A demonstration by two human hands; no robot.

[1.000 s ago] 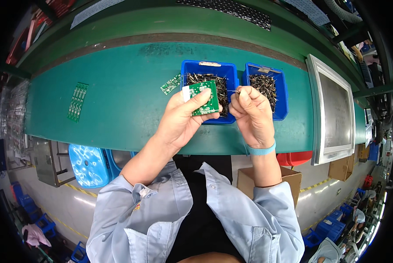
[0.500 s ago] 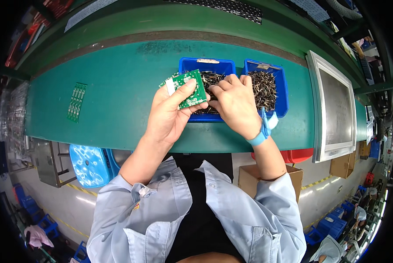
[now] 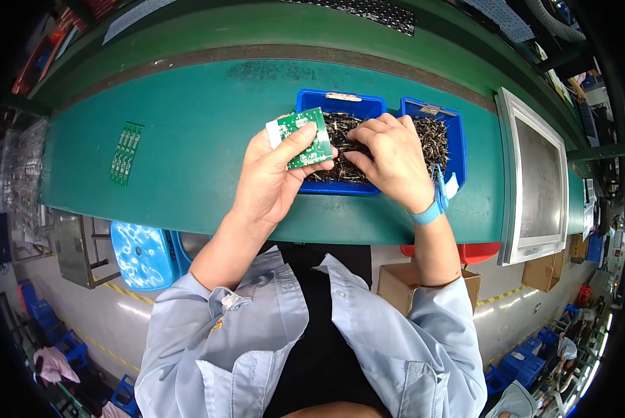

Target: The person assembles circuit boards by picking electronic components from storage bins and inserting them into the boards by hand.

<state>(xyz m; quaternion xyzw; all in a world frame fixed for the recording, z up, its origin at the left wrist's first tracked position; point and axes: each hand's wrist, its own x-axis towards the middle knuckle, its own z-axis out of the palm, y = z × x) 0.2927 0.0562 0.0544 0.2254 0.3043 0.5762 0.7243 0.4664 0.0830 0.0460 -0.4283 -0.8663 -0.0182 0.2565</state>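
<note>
My left hand (image 3: 265, 175) grips a green circuit board (image 3: 318, 145), its thumb lying across the face and the fingers underneath. A pale strip runs along the board's left edge. Just right of it, my right hand (image 3: 397, 164) hangs over a blue bin (image 3: 311, 102). Its thumb and forefinger are apart, with nothing visible between them. Small dark components with thin metal leads (image 3: 344, 172) fill that bin. The right hand partly covers the bin's right side. A light blue wrist strap (image 3: 427, 214) circles my right wrist.
A second blue bin (image 3: 456, 143) of similar components stands at the right. Past it leans a grey-framed panel (image 3: 535, 174). A narrow green board panel (image 3: 125, 155) lies on the green bench (image 3: 187, 146) at left. Below are a blue stool (image 3: 141, 254) and a cardboard box (image 3: 396, 287).
My right hand has shifted right, away from the board, and its thumb and forefinger have spread apart. The left hand keeps the circuit board in almost the same place. The view has shifted slightly.
</note>
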